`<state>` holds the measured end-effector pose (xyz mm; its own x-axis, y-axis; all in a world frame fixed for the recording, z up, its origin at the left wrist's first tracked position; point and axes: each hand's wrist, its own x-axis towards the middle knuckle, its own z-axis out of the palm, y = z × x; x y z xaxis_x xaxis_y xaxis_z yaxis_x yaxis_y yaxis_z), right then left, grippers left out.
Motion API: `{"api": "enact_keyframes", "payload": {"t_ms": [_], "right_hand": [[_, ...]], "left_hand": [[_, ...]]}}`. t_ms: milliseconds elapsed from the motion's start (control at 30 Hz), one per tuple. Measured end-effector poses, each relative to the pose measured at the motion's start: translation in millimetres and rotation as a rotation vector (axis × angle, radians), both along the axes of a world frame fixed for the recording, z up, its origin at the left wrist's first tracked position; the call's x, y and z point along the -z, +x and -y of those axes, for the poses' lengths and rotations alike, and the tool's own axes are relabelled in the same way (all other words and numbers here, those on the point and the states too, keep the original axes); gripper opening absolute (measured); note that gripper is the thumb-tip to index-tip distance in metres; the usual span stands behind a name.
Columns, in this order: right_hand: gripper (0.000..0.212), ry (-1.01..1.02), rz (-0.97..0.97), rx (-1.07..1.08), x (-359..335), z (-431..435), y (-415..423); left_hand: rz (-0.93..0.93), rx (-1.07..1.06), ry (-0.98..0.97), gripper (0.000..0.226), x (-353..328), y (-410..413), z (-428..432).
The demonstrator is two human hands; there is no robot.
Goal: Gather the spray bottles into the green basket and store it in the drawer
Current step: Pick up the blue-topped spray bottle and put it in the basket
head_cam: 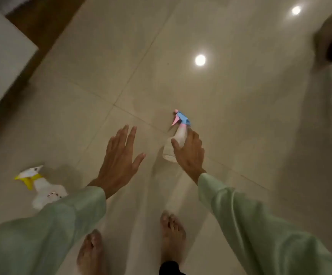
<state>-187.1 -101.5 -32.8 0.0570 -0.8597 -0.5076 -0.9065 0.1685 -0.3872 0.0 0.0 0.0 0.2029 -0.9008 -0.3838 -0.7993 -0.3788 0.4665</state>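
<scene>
While right hand (pixel 190 153) grips blue-topped spray bottle (pixel 176 141) | left hand (pixel 119 161) spread open, empty

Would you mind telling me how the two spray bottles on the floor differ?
The blue-and-pink spray bottle has the right hand on it; the yellow-and-white spray bottle lies untouched near the left sleeve. Their trigger heads differ in colour. Both have pale bodies and rest on the tiled floor.
</scene>
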Motion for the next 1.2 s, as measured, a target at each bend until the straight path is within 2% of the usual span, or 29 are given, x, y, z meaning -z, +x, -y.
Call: {"api": "enact_keyframes", "payload": {"t_ms": [67, 200, 367, 433, 533, 733, 867, 1000, 1133, 1200], "right_hand": [[0.074, 0.107, 0.032, 0.192, 28, 9, 1], [0.057, 0.352, 0.321, 0.564, 49, 21, 6], [0.047, 0.585, 0.520, 0.640, 31, 13, 8], [0.040, 0.659, 0.578, 0.618, 10, -2, 13], [0.038, 0.667, 0.625, 0.536, -32, -30, 34], [0.019, 0.713, 0.766, 0.279, -136, -111, 99], [0.032, 0.666, 0.848, 0.095, -183, -181, 151], [0.050, 0.701, 0.953, -0.060, -210, -270, 203], [0.036, 0.699, 0.915, -0.200, -223, -370, 252], [0.035, 0.651, 0.893, -0.228, -223, -424, 277]], "left_hand": [[0.005, 0.001, -0.002, 0.078, 25, -3, 4], [-0.008, -0.008, 0.004, 0.078, 44, -8, 7], [-0.017, -0.067, 0.003, 0.078, 22, -1, -13], [-0.007, -0.102, -0.001, 0.078, 6, 6, -30], [-0.001, -0.197, -0.018, 0.077, -30, 20, -67], [0.013, -0.469, -0.045, 0.077, -123, 52, -180], [0.046, -0.661, -0.029, 0.079, -170, 75, -277], [0.067, -0.814, -0.053, 0.079, -192, 98, -383], [0.064, -0.951, -0.059, 0.077, -194, 128, -488], [0.065, -1.008, -0.057, 0.076, -198, 141, -543]]}}
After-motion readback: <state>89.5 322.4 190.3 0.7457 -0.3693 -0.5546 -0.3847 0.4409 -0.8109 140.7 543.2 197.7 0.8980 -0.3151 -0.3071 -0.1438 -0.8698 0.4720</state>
